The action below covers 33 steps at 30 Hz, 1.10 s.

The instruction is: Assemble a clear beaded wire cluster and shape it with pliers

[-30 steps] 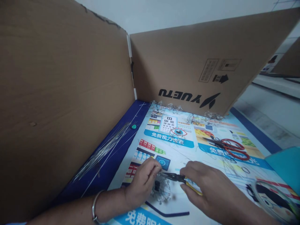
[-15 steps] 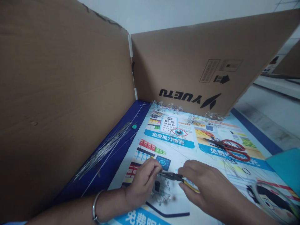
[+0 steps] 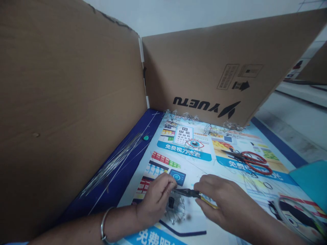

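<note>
Above the surface [image 3: 278,140], near edge, steady the wirework [image 3: 176,212] apparently pinched in the left hand [image 3: 156,195]. Keep pliers [image 3: 189,193], gripped in the right hand [image 3: 219,200], close to that pinch.

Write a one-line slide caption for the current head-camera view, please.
Right hand holding pliers, their tips at the left hand; wire piece alongside, red-handled scissors on the printed sheet.

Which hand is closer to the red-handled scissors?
Right. The right hand, gripping pliers, is on the wearer's side of the scissors, slightly left; the left hand is farther left, by the pliers' tips.
</note>
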{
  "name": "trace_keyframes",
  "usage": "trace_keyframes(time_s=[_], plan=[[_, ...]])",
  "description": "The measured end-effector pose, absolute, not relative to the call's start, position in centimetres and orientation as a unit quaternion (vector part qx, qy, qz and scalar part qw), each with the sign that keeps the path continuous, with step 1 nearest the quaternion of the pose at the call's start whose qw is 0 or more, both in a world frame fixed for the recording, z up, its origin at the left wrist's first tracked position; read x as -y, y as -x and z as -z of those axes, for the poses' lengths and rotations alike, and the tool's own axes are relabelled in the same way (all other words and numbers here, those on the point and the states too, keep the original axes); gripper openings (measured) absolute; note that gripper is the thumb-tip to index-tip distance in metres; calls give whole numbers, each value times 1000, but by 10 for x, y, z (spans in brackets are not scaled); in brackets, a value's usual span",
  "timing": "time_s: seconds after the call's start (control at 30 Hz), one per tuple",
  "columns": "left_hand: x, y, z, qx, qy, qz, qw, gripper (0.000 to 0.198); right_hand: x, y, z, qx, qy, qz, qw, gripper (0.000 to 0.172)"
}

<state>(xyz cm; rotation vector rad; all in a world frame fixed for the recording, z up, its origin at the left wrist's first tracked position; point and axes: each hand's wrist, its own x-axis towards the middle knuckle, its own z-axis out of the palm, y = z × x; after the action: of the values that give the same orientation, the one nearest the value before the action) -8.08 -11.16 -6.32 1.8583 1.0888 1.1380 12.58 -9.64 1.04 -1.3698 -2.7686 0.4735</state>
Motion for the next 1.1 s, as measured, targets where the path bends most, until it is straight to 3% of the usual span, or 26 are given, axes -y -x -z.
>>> trace_keyframes(time_s=[1.1], plan=[[113,81,61,-402,-726,-438,347,23,97,-127,-10,894,424,-141,24,15]])
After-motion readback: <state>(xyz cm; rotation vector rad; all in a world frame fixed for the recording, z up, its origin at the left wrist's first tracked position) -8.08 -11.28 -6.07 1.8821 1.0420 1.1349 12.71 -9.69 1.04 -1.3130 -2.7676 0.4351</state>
